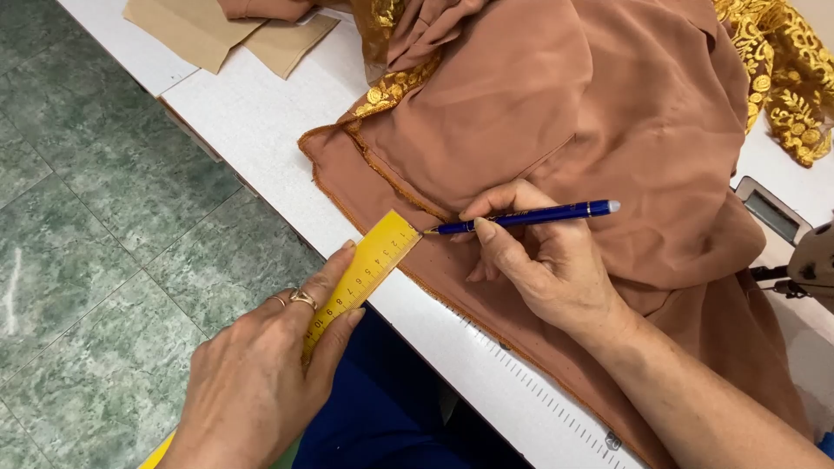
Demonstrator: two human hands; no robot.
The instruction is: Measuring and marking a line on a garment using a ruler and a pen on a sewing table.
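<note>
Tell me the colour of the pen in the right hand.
Dark blue pen with a pale end, seen from the head view.

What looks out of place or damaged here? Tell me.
Nothing stands out. The left hand presses a yellow ruler to the brown fabric edge; the right hand holds a blue pen there.

Count, head view:
- Hands: 2, left hand point(252, 382) and right hand point(543, 260).
- Yellow measuring tape point(369, 265): 1.
- Blue pen point(530, 215): 1.
- Rings point(301, 298) on left hand: 2.
- Brown fabric point(556, 113) with gold embroidered trim: 1 heap.
- Tan pattern pieces point(217, 30): 2, overlapping.
- White bench point(252, 113): 1.
- Sewing machine point(795, 252): 1, partly in view.
</note>
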